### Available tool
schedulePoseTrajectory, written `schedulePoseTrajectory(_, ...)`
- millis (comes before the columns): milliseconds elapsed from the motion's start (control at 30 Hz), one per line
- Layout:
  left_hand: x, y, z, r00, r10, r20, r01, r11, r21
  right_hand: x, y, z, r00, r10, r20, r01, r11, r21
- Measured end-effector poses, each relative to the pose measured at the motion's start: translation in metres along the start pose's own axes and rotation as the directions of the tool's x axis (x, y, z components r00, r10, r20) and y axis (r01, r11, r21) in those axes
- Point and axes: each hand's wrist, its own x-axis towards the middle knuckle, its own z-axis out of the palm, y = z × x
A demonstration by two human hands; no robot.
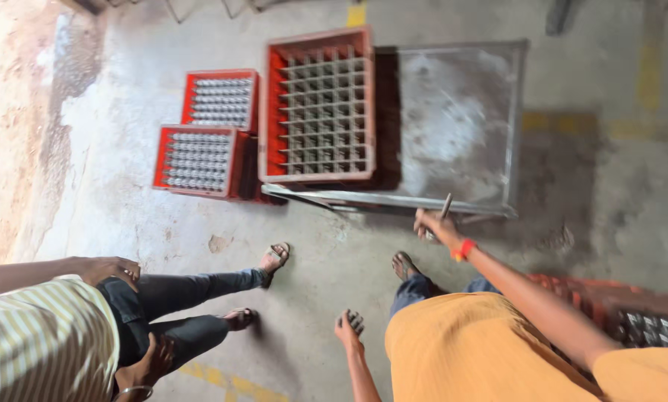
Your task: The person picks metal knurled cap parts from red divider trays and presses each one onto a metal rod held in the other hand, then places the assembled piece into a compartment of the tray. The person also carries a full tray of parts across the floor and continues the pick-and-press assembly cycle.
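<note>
My left hand (350,325) hangs low beside my orange shirt (468,350), fingers curled loosely inward and holding nothing. My right hand (434,225) reaches forward to the near edge of the metal table (460,119), closed around a thin rod (446,205) that sticks up from the fist just over that edge. A red band (464,249) sits on that wrist. By my right elbow, well short of the table, is a red crate (632,313) with grey bottle tops showing. Left of me, near the table's front, sits another person in a striped shirt (43,342) and dark jeans, one hand (110,268) resting on a knee. On the table's left part stands an empty red crate (320,104) with grey dividers. On the floor left of the table lie two filled crates (207,134), touching each other.
</note>
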Motion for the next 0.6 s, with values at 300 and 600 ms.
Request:
schedulePoseTrajectory(300,0.04,0.085,0.047,0.853,0.512,-0.107,-0.428,0.801,0.419,0.152,-0.183,0.054,0.958,-0.148,-0.246,-0.004,0.849,-0.529)
schedulePoseTrajectory(600,0.142,0.259,0.177,0.357,0.876,0.324,-0.78,0.089,0.619,0.155,-0.156,0.031,0.926,0.008,-0.378,-0.268,0.718,-0.642)
